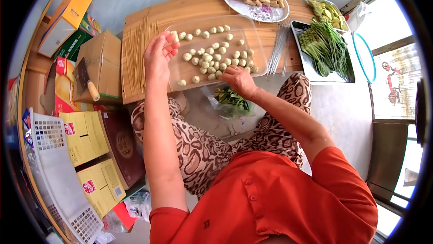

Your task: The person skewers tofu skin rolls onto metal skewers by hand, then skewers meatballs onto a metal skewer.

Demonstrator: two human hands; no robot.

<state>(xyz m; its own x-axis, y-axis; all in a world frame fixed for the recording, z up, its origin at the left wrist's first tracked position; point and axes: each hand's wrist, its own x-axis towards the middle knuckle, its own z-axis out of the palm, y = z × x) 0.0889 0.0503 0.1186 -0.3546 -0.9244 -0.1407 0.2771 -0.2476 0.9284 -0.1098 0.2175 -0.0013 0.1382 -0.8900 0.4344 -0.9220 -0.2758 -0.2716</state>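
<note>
A clear shallow plastic tray (180, 84) lies on the wooden table (135, 90), with many small pale green balls (207, 57) inside it. My left hand (159, 51) is raised over the tray's left edge, its fingers closed around a pale green ball (174, 36). At the tray's front right, my right hand (240, 81) reaches in with curled fingertips against the balls; what they hold, if anything, is hidden. Thin wooden sticks (140, 59) lie in a bundle left of the tray. Thin metal skewers (278, 48) lie to its right.
An oval plate (230, 1) of brown rolls stands at the back. Green vegetables (325, 48) fill a tray (345, 75) on the right. Cardboard boxes (101, 59), a cleaver (85, 78) and a white basket (61, 172) are at the left. A bag of greens (231, 101) lies below the table.
</note>
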